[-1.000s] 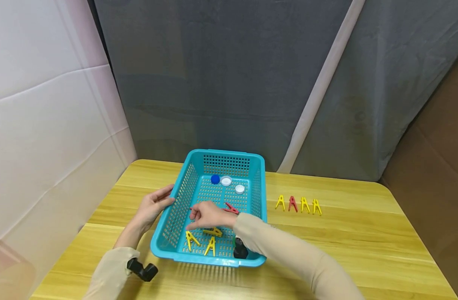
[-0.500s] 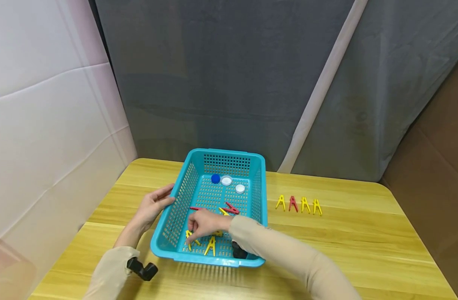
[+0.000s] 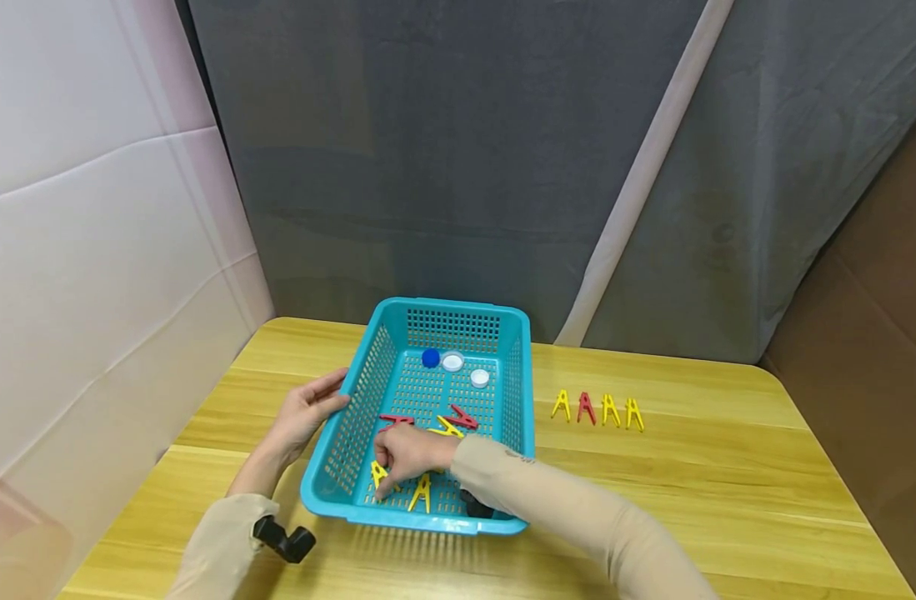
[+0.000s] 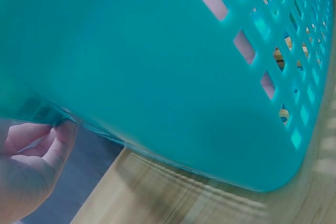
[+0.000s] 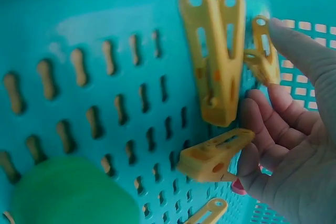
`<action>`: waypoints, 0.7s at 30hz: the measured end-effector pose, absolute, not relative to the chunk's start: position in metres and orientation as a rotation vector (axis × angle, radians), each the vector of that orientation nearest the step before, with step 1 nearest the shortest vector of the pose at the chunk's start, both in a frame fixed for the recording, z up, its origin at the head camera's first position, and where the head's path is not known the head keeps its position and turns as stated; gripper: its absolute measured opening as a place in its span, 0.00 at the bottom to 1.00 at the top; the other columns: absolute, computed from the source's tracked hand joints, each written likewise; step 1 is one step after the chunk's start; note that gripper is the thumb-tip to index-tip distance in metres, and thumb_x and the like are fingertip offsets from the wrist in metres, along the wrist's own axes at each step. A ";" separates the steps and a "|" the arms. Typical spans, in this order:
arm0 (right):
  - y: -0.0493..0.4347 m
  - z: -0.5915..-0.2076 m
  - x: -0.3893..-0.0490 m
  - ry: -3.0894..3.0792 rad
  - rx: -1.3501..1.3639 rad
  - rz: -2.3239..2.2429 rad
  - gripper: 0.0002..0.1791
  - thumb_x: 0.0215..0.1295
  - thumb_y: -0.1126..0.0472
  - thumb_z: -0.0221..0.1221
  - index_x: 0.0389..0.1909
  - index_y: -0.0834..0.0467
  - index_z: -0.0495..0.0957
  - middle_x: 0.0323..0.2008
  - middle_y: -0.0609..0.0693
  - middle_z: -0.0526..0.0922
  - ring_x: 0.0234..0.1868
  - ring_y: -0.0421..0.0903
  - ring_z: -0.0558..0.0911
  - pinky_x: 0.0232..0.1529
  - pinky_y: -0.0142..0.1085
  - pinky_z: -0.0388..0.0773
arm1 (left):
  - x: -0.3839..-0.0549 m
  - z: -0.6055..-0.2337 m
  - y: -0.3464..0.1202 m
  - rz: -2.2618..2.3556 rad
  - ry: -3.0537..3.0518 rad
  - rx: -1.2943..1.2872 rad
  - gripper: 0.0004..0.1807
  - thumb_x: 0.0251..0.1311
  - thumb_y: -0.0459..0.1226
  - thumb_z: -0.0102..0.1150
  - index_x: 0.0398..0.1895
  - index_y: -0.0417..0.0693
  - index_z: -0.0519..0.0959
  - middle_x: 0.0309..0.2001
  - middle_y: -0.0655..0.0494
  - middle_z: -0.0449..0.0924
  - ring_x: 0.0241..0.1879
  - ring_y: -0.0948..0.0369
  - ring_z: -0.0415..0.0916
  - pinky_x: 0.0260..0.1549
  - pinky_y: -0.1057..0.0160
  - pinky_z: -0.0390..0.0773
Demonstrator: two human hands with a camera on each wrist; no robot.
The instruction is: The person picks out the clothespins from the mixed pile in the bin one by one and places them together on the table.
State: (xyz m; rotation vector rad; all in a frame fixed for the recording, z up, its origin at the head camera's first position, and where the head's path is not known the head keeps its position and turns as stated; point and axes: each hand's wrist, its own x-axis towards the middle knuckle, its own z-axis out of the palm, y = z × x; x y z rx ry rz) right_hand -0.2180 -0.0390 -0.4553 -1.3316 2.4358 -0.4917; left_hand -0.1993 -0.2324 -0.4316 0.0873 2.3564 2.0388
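Observation:
My left hand [image 3: 307, 417] grips the left rim of a turquoise plastic basket [image 3: 416, 522]; in the left wrist view its fingers [image 4: 62, 135] pinch the rim. Inside the basket, my right hand [image 3: 412, 450] is low over the near left part. Between its thumb and forefinger is a yellow clothespin [image 5: 270, 69], partly covered by the thumb in the head view. Close by lie two more yellow clothespins [image 5: 215, 61], one of them [image 5: 212, 156] beside the curled lower fingers. Farther in are another yellow clothespin [image 3: 448, 427] and red ones [image 3: 397, 419], [image 3: 463, 417].
At the basket's far end lie a blue cap [image 3: 431, 357] and two white caps [image 3: 452, 361], [image 3: 479, 378]. A round green thing [image 5: 73, 195] is on the basket floor near the right wrist. Right of the basket, several clothespins [image 3: 586, 408] stand in a row on the wooden table [image 3: 728, 467].
My right hand has moved slightly toward the near left, down onto a yellow clothespin, uncovering the red and yellow clothespins behind it. The left hand and basket have stayed put.

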 end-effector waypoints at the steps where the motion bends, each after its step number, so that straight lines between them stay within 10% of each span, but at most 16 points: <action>1: -0.039 -0.456 -0.218 2.444 -1.333 -0.483 0.20 0.42 0.52 0.74 0.24 0.57 0.74 0.21 0.38 0.69 0.22 0.32 0.68 0.24 0.19 0.65 | -0.199 -0.432 -0.232 2.041 2.355 0.087 0.29 0.63 0.30 0.53 0.66 0.28 0.59 0.58 0.29 0.66 0.42 0.74 0.75 0.40 0.72 0.77; 21: -0.037 -0.452 -0.220 2.584 -1.164 -0.448 0.20 0.46 0.48 0.72 0.26 0.56 0.73 0.19 0.38 0.65 0.20 0.34 0.64 0.18 0.24 0.60 | -0.201 -0.432 -0.233 2.012 2.350 0.075 0.30 0.64 0.31 0.53 0.67 0.29 0.58 0.59 0.30 0.65 0.41 0.74 0.75 0.40 0.71 0.78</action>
